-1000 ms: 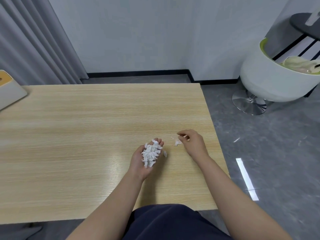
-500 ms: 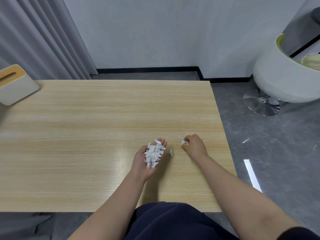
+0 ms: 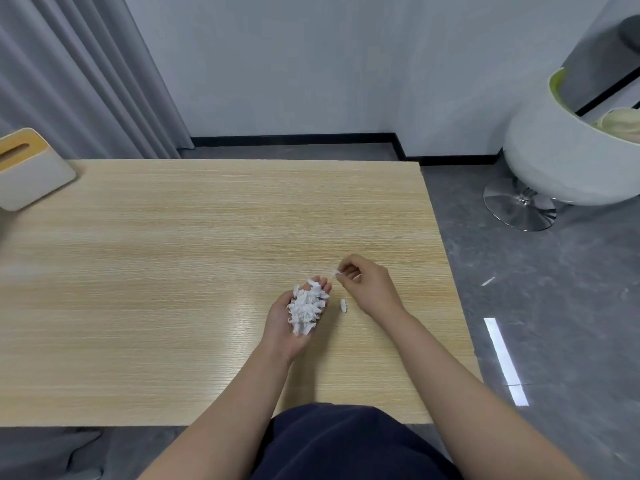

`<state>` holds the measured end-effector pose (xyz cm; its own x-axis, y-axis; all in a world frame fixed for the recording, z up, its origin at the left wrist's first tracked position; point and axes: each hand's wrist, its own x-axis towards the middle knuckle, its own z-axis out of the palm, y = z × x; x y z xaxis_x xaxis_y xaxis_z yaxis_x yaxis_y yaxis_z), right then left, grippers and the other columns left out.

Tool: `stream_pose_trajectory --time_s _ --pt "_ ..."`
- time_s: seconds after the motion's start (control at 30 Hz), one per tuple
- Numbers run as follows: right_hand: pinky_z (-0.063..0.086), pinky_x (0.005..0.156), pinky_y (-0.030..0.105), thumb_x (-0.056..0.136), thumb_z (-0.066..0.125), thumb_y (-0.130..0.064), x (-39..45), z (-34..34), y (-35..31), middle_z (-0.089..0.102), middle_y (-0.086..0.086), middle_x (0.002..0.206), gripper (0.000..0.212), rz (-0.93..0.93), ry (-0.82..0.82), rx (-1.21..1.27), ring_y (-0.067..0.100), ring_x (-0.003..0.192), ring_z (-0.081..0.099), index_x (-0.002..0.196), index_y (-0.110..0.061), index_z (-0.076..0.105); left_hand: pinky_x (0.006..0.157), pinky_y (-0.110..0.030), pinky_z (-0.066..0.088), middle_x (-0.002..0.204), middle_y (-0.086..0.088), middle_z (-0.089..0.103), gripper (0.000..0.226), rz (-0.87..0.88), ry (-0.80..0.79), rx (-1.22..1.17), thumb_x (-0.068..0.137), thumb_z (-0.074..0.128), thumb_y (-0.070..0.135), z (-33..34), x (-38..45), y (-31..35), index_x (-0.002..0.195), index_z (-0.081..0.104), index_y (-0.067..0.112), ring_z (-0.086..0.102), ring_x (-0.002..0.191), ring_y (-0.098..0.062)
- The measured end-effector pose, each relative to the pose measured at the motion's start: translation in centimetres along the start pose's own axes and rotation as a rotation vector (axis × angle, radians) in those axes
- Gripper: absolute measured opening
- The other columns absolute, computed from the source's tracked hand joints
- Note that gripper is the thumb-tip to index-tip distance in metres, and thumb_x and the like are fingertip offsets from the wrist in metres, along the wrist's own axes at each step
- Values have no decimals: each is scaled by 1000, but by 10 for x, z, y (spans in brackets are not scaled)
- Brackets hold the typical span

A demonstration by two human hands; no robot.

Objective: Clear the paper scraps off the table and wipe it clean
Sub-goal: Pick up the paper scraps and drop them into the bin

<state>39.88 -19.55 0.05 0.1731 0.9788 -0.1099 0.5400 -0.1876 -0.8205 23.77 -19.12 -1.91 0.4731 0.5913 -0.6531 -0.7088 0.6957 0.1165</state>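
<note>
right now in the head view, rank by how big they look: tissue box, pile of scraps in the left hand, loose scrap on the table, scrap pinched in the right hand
1. tissue box, partly cut off by the frame edge
2. pile of scraps
3. loose scrap and pinched scrap: both tiny, too alike to rank

- Two bare forearms, no sleeves on either from wrist up to frame edge.
- Left hand [image 3: 289, 322] and right hand [image 3: 369, 285] bare: no gloves, rings, watch or bands visible.
- Dark navy garment [image 3: 346, 445] at bottom centre, between the forearms; plain cloth, soft folds, no print or markings visible.
- Unclear whether that garment is a shirt or trousers.
</note>
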Motion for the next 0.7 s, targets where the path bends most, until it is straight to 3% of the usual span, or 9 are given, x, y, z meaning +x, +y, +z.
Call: stream_pose_trajectory --time_s 0.1,0.2,0.3,0.43,0.57,0.7 --pt "43 73 15 86 66 -18 -8 3 -18 65 -12 81 2 -119 -120 -2 -3 77 56 86 -20 66 85 -38 55 111 -22 65 36 -3 -43 -9 85 48 13 -1 -1 0 111 60 -9 66 99 -29" --pt "43 80 25 87 64 -17 -11 10 -23 65 -3 92 8 -244 -225 -132 9 89 55 93 -15 69 69 -37 59 95 -20 68 28 3 -72 -24 79 52 9 -2 -1 -3 96 63 -9 70 81 -28" --pt "40 85 29 88 61 -18 -12 17 -18 61 2 100 15 -305 -303 -279 16 100 49 98 -12 71 67 -32 59 88 -16 68 26 12 -48 -20 83 46 12 -5 3 -5 92 63 -5 70 74 -25" --pt "39 90 28 89 63 -22 -12 16 -11 59 -1 101 15 -280 -268 -203 14 107 50 98 -15 72 84 -34 51 94 -18 67 31 11 -69 -16 80 47 12 -4 3 -4 89 68 -8 68 83 -26" --pt "42 83 21 88 64 -24 -9 3 -10 58 -8 97 11 -225 -212 -74 4 92 53 97 -23 72 88 -38 50 107 -19 65 37 26 -49 -25 80 48 13 -6 5 2 110 59 -5 67 92 -29" --pt "41 77 19 89 64 -20 1 -10 6 60 -7 96 11 -116 -49 -35 0 81 53 97 -20 71 82 -42 53 111 -21 66 37 39 -46 -33 86 43 14 -6 2 5 111 59 -7 68 93 -32"
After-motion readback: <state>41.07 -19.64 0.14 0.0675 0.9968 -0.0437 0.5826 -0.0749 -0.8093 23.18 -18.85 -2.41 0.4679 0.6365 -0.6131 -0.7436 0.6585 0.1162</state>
